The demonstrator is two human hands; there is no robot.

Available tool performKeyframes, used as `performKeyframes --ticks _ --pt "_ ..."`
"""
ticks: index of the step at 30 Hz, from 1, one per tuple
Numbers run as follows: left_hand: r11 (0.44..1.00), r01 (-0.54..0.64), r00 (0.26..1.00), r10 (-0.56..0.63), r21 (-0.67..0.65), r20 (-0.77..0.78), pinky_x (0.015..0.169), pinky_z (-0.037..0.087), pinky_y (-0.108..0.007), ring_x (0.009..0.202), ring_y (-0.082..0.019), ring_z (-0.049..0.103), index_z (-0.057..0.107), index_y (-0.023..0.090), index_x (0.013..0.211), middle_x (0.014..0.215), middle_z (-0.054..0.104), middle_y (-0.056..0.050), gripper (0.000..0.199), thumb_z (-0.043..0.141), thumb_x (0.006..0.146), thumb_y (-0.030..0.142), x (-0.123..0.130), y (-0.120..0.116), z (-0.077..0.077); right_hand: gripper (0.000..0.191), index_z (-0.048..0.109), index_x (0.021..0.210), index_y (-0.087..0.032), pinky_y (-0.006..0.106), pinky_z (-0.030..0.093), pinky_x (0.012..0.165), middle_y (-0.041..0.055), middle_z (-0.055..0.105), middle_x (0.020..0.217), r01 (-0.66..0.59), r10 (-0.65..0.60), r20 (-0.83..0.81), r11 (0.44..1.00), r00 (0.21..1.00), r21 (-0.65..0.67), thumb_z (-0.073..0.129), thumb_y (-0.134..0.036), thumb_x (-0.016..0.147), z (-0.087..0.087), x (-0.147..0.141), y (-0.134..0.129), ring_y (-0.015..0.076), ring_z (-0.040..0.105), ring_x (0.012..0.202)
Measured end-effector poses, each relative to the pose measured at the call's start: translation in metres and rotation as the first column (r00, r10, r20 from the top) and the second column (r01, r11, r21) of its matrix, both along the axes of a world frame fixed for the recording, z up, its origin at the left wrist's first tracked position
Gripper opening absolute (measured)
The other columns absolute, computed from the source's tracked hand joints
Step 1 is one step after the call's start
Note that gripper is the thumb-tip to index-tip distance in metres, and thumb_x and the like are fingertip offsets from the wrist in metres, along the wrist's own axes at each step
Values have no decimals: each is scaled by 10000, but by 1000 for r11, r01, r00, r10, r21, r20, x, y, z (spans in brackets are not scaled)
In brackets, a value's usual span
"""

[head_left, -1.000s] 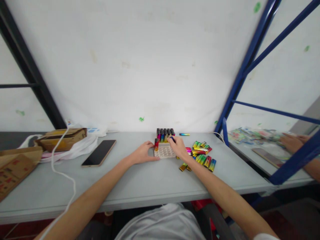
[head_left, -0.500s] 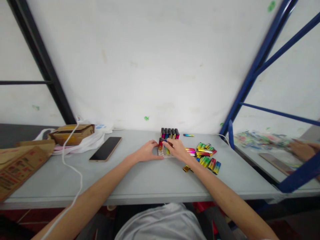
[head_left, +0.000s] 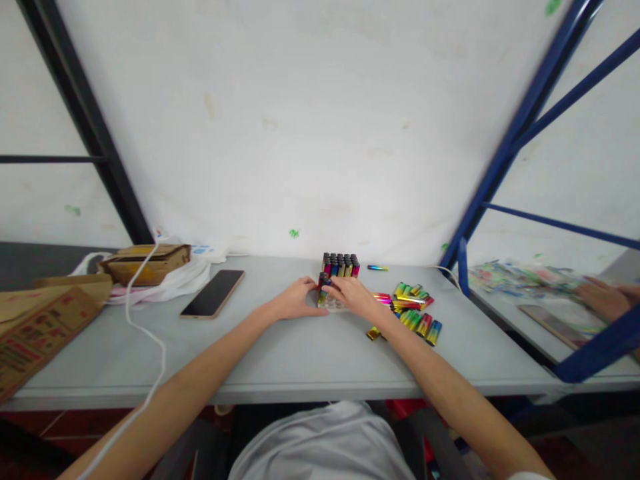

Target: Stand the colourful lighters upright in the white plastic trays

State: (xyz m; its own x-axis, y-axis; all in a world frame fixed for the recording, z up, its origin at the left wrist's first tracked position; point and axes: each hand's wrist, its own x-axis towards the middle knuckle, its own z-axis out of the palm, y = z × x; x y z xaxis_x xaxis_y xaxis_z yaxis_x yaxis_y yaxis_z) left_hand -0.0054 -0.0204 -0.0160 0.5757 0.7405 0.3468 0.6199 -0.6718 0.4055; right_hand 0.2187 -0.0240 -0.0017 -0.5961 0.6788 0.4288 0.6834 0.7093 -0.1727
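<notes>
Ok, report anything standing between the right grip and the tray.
Nothing visible: the right grip is over the tray, next to the front lighters. The left grip is beside its left end; the loose lighters lie to the right.

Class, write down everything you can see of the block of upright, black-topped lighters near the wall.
The block of lighters stands upright in close-packed rows at the back of the table, near the wall. Black caps top shiny, foil-like bodies in magenta, blue and gold. It sits just behind the right hand, which appears not to touch it. What holds the bases cannot be made out.
</notes>
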Motion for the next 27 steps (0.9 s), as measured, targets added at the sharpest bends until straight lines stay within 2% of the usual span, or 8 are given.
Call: performKeyframes --ticks 10,13,15,17,19,21,24,27 --pt "1000 11 1000 -11 18 27 999 521 -418 1052 -320 661 728 171 1105 1124 694 -125 668 773 700 700 0 1 1 301 648 952 -145 274 404 718 90 710 893 -34 34 -10 999 999 -15 511 -391 1058 -7 1 9 192 642 809" --pt "1000 9 999 -9 26 33 989 528 -421 1042 -323 669 735 175 1085 1101 699 -119 656 765 705 709 0 2 0 311 675 875 -150 265 405 705 73 704 838 -48 48 -9 998 999 -42 579 -405 1024 -6 0 8 182 631 782" --pt "1000 7 1000 -8 23 19 983 532 -425 1037 -327 671 733 170 1089 1097 693 -120 661 762 710 711 -1 2 0 321 696 849 -156 248 408 680 43 700 784 -99 93 -61 991 994 -93 629 -436 990 -1 4 7 163 623 735" --pt "1000 4 1000 -4 16 3 989 533 -422 1045 -330 671 726 159 1105 1113 685 -124 674 764 713 706 -1 3 0 361 709 850 -161 240 415 660 21 699 752 -92 74 -162 990 984 -109 604 -474 994 7 15 9 149 615 694" --pt "1000 1 1000 -1 12 -7 1007 527 -414 1064 -328 669 720 158 1119 1133 681 -123 676 764 717 700 -2 4 0 415 710 838 -161 251 435 674 23 706 752 30 -44 -251 998 967 -60 516 -471 1034 14 33 15 153 617 690" --pt "1000 -3 1000 3 15 -9 1020 522 -409 1075 -324 670 719 167 1126 1142 683 -117 671 762 718 699 -2 5 -1 402 721 889 -159 277 473 742 42 728 796 214 -206 -293 977 934 -2 448 -398 1063 19 56 26 171 643 735" --pt "1000 -1 1000 1 22 -6 1017 527 -408 1071 -325 676 721 173 1130 1141 688 -113 673 761 713 700 -2 6 -2 307 718 1154 -141 333 474 998 120 749 1146 381 -378 -166 924 911 -13 452 -228 1029 16 89 48 214 678 1057" --pt "1000 1 1000 -1 19 -8 1016 530 -406 1073 -323 675 722 176 1128 1140 688 -111 671 760 713 702 -2 6 -3 467 550 1456 -125 390 356 1182 168 523 1531 537 -535 49 838 843 -96 431 -192 1009 3 111 64 242 479 1417"
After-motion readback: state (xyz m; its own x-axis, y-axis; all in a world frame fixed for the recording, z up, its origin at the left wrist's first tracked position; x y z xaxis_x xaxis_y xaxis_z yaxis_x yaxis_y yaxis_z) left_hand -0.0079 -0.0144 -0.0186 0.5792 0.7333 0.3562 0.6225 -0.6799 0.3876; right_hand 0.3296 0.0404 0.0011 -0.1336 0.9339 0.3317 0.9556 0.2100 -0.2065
